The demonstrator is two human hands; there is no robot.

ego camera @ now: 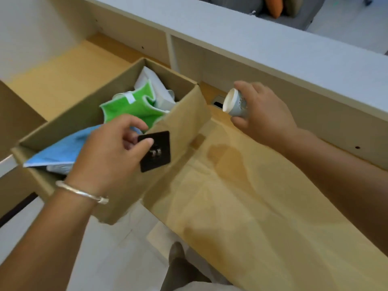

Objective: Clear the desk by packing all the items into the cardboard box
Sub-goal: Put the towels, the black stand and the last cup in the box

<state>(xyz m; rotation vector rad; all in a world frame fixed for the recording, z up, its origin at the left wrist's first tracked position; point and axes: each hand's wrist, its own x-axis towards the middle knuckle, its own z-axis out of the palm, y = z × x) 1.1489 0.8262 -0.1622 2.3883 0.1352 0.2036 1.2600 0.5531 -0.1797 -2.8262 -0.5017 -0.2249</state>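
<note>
An open cardboard box (184, 127) stands at the left end of the wooden desk (252, 196). Inside it lie a green cloth bag (134, 106), a blue flat item (63, 150) and white packets (155, 85). My left hand (109, 156) pinches a small black square plate (156, 152) with a metal clip, held over the box's near right wall. To the right of the box, above the desk, my right hand (262, 110) grips a small grey-green cup (236, 103) tipped on its side, with the mouth facing the box.
A grey partition ledge (273, 45) runs along the back of the desk. A cable port (218, 100) sits in the desk just behind the cup. A stain (228, 158) marks the desk surface. The floor and my foot (176, 255) show below.
</note>
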